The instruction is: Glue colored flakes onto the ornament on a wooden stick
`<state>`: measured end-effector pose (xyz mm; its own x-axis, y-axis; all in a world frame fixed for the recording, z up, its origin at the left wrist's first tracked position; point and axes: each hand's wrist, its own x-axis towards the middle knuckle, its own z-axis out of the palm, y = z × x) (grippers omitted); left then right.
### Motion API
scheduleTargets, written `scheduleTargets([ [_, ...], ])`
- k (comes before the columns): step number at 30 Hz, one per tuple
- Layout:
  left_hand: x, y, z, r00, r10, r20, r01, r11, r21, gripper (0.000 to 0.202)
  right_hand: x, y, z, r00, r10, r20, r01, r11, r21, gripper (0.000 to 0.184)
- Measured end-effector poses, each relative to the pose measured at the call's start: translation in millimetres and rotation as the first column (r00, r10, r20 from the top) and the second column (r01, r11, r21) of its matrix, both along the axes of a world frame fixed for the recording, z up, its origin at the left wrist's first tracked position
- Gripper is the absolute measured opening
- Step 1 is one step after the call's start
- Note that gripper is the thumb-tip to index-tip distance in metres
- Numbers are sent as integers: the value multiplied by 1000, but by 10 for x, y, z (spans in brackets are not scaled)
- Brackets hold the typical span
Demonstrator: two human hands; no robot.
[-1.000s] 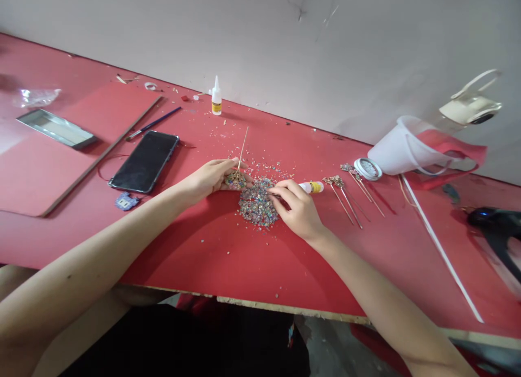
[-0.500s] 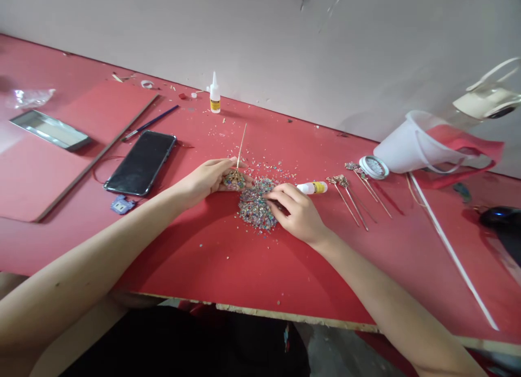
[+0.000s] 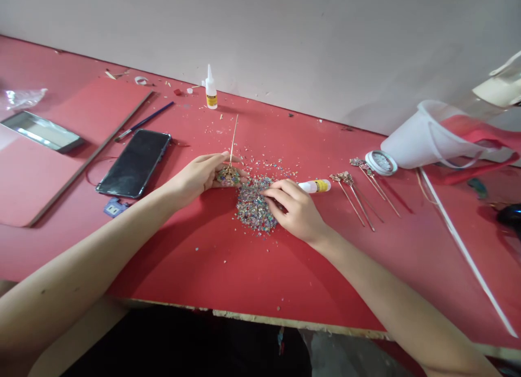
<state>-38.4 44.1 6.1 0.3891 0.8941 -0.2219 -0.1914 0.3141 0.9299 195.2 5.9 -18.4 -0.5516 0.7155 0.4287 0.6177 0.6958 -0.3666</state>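
Note:
My left hand (image 3: 207,173) is closed around the ornate head of a gold hairpin (image 3: 228,175), whose thin prong points up and away from me. Colored bits cover the head. Just right of it lies a pile of small glittery, multicolored chips (image 3: 254,209) on the red table. My right hand (image 3: 291,206) rests at the pile's right side, its fingers curled and the tips pinched together at the chips; whatever is between them is too small to make out. Beyond that hand a glue bottle (image 3: 317,186) with a yellow label lies on its side.
Several finished-looking hairpins (image 3: 352,195) lie to the right, near a white round lid (image 3: 381,163) and a tipped white bucket (image 3: 427,135). A second glue bottle (image 3: 210,89) stands upright at the back. On the left are a phone (image 3: 134,163), a paintbrush (image 3: 144,121) and a shallow box (image 3: 43,132).
The view has shifted slightly, so things on the table appear a little displaced. Both hands keep about the same place at the pile, the left still holding the hairpin.

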Motion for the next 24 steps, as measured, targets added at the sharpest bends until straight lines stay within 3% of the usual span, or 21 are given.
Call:
scheduleTargets([
  [6,-58,36,69,1000,17,3,-17,1000,9,33,46,-5,-14,994,-95,-47,95,995,17,20],
  [12,-43,24,16,999,-33,4,33,999,-7,34,59,-7,-1,999,32,7,-32,999,-13,20],
  [17,-4,8,-2,998,-66,-18,65,998,-20,34,105,-15,11,1000,-26,7,26,1000,14,18],
  [22,7,-18,31,996,-82,-22,80,996,-49,32,77,-46,13,996,88,26,-88,996,26,19],
  [24,3,-19,23,995,-99,-24,98,994,-42,33,68,-49,9,997,75,14,-75,996,41,20],
])
